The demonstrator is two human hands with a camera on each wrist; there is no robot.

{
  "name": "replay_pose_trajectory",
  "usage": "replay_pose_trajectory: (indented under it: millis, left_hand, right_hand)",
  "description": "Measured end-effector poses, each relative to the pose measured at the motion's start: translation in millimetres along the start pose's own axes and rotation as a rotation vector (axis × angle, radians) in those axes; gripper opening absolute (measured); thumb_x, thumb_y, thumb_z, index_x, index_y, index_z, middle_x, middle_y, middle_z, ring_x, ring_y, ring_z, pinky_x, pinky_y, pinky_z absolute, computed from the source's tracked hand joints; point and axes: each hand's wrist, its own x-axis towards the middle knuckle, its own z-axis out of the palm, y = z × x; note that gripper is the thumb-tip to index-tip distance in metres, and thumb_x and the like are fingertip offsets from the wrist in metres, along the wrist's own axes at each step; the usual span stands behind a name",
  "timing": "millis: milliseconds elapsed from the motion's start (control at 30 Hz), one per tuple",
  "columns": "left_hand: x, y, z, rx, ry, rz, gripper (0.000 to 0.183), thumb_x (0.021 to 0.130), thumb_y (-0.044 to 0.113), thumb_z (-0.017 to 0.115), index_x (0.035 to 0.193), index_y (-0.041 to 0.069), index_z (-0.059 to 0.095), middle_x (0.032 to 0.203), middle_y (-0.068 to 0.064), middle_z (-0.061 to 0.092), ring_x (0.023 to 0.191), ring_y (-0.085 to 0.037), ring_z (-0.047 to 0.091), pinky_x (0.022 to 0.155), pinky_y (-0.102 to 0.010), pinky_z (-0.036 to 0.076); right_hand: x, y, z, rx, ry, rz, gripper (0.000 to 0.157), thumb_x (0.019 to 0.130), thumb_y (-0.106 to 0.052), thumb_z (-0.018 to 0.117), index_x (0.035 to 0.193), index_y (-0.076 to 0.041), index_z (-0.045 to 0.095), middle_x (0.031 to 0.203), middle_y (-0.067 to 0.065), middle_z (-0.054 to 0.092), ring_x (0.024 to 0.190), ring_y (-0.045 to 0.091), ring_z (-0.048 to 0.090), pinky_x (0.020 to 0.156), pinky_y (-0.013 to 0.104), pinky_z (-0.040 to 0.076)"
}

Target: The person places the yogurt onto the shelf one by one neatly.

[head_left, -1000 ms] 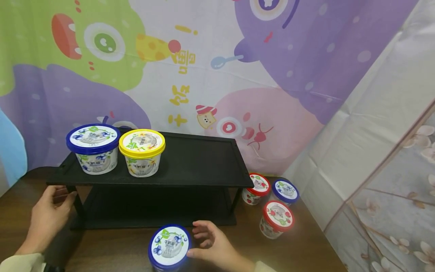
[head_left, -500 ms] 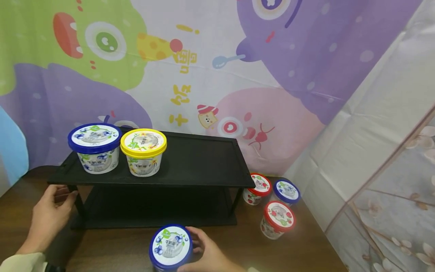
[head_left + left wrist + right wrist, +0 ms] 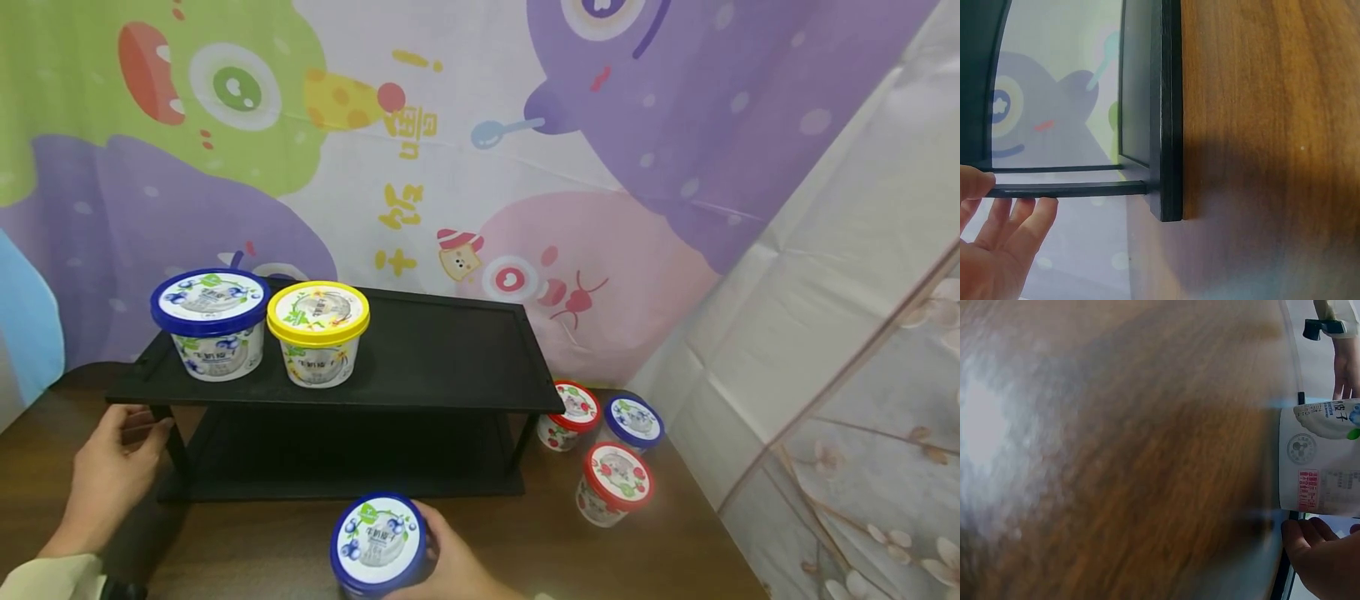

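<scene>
Near seven o'clock in the head view, a blue-lidded tub (image 3: 378, 543) is held by the right hand (image 3: 452, 563), fingers curled round its side. Toward eight, the left hand (image 3: 116, 468) pinches a leg (image 3: 1085, 189) of the black shelf (image 3: 446, 354) between thumb and fingers. Near nine, a yellow-lidded tub (image 3: 318, 333) stands on it; near five, two red-lidded tubs (image 3: 617, 477) rest on the table (image 3: 652, 554)
</scene>
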Motion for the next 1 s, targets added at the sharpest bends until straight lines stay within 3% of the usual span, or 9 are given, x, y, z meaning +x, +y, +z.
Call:
replay_pose_trajectory:
  millis: [167, 233, 333, 467, 567, 667, 733, 867, 1000]
  left_hand:
    - [-19.1, 48.0, -21.0, -0.010, -0.019, -0.047, 0.043, 0.096, 0.026, 0.047, 0.128, -0.003, 0.040, 0.123, -0.033, 0.050, 0.106, -0.048, 0.051, 0.067, -0.051, 0.050]
    - [-28.3, 67.6, -29.7, -0.038, -0.028, -0.048, 0.041, 0.096, 0.020, 0.046, 0.126, -0.006, 0.040, 0.122, -0.037, 0.048, 0.107, -0.051, 0.050, 0.074, -0.059, 0.047]
    - [-35.8, 81.4, -35.4, -0.024, -0.026, -0.032, 0.038, 0.096, 0.016, 0.046, 0.125, -0.008, 0.040, 0.120, -0.037, 0.049, 0.105, -0.051, 0.050, 0.073, -0.059, 0.047]
    - [-34.6, 78.5, -34.9, -0.043, -0.035, -0.017, 0.039, 0.095, 0.016, 0.047, 0.125, -0.008, 0.040, 0.120, -0.039, 0.048, 0.105, -0.053, 0.050, 0.074, -0.061, 0.045]
    - [-29.7, 68.9, -30.0, -0.009, -0.006, -0.013, 0.039, 0.095, 0.022, 0.047, 0.122, -0.005, 0.042, 0.118, -0.034, 0.051, 0.097, -0.040, 0.057, 0.070, -0.055, 0.049]
    - [-26.0, 62.9, -27.4, -0.011, -0.013, -0.026, 0.040, 0.095, 0.023, 0.048, 0.123, -0.004, 0.042, 0.120, -0.034, 0.051, 0.099, -0.040, 0.057, 0.072, -0.056, 0.049]
    - [-17.5, 43.2, -19.2, -0.014, -0.011, -0.012, 0.043, 0.095, 0.028, 0.048, 0.125, -0.002, 0.042, 0.121, -0.033, 0.051, 0.101, -0.042, 0.057, 0.070, -0.055, 0.049]
    - [-9.1, 24.9, -10.9, -0.008, -0.009, 0.001, 0.045, 0.095, 0.030, 0.047, 0.127, 0.000, 0.041, 0.123, -0.032, 0.052, 0.105, -0.048, 0.052, 0.067, -0.054, 0.050]
    - [-19.1, 48.3, -21.5, -0.024, -0.024, -0.015, 0.043, 0.096, 0.024, 0.047, 0.128, -0.003, 0.040, 0.123, -0.034, 0.050, 0.106, -0.050, 0.050, 0.072, -0.058, 0.048]
  right_hand:
    - [0.8, 3.1, 4.5, 0.020, 0.000, -0.023, 0.092, 0.068, -0.019, 0.083, 0.143, -0.020, 0.030, 0.138, 0.002, 0.045, 0.129, 0.031, 0.043, 0.105, 0.054, 0.036]
    - [1.2, 3.4, 7.3, 0.025, 0.014, -0.015, 0.093, 0.067, -0.018, 0.084, 0.143, -0.020, 0.030, 0.137, 0.002, 0.046, 0.128, 0.031, 0.044, 0.105, 0.054, 0.036]
    - [1.0, 2.0, 11.4, 0.041, 0.045, 0.028, 0.094, 0.065, -0.021, 0.085, 0.142, -0.021, 0.031, 0.132, 0.001, 0.049, 0.123, 0.029, 0.049, 0.103, 0.056, 0.038]
    - [0.5, -1.3, 17.5, 0.068, 0.099, 0.083, 0.094, 0.061, -0.028, 0.088, 0.138, -0.023, 0.034, 0.124, -0.001, 0.053, 0.117, 0.026, 0.054, 0.099, 0.056, 0.042]
    - [1.1, -2.6, 22.1, 0.076, 0.137, 0.089, 0.093, 0.059, -0.030, 0.089, 0.135, -0.024, 0.037, 0.121, -0.002, 0.054, 0.114, 0.025, 0.055, 0.098, 0.057, 0.042]
    - [2.1, -1.8, 24.4, 0.078, 0.156, 0.081, 0.089, 0.058, -0.031, 0.089, 0.132, -0.024, 0.040, 0.119, -0.003, 0.055, 0.113, 0.024, 0.056, 0.099, 0.056, 0.042]
    - [2.6, -0.9, 24.4, 0.078, 0.158, 0.084, 0.087, 0.058, -0.033, 0.089, 0.130, -0.024, 0.040, 0.117, -0.004, 0.056, 0.113, 0.023, 0.056, 0.098, 0.057, 0.042]
    - [2.8, 0.1, 22.9, 0.079, 0.150, 0.067, 0.085, 0.059, -0.032, 0.088, 0.129, -0.024, 0.041, 0.117, -0.004, 0.056, 0.112, 0.022, 0.056, 0.100, 0.056, 0.041]
    - [1.6, 1.7, 21.0, 0.066, 0.151, 0.048, 0.085, 0.058, -0.031, 0.089, 0.128, -0.025, 0.041, 0.116, -0.005, 0.056, 0.111, 0.020, 0.057, 0.100, 0.055, 0.041]
